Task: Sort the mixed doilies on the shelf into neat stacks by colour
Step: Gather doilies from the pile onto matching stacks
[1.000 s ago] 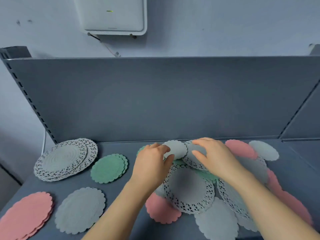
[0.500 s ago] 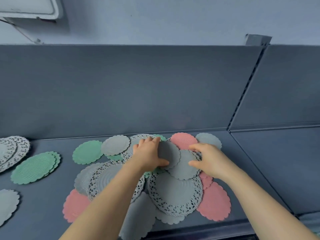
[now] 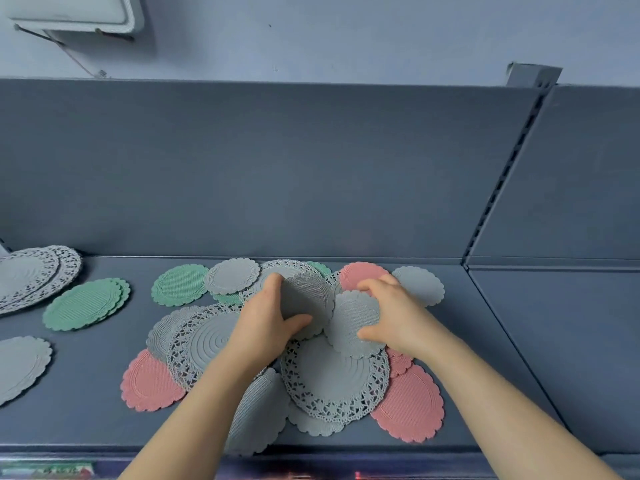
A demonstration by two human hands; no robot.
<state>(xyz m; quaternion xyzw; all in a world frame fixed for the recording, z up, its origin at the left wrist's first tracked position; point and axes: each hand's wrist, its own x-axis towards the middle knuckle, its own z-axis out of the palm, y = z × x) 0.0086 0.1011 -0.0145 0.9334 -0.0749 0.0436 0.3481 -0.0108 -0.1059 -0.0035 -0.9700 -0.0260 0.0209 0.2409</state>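
Head view: the shelf (image 3: 491, 358) carries a mixed pile of doilies (image 3: 332, 379) in mid-frame, with sorted stacks (image 3: 85, 303) at the left edge. The left hand (image 3: 263, 327) grips a darker grey doily (image 3: 308, 299) atop the pile. The right hand (image 3: 401, 317) grips a paler grey doily (image 3: 356, 323) just beside it.

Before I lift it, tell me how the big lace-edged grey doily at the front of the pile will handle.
The lace-edged grey doily looks thin and flat, so probably light and somewhat floppy. Its cut-out border could snag or tear if tugged. It lies over a pink doily, which may drag along when pushed.
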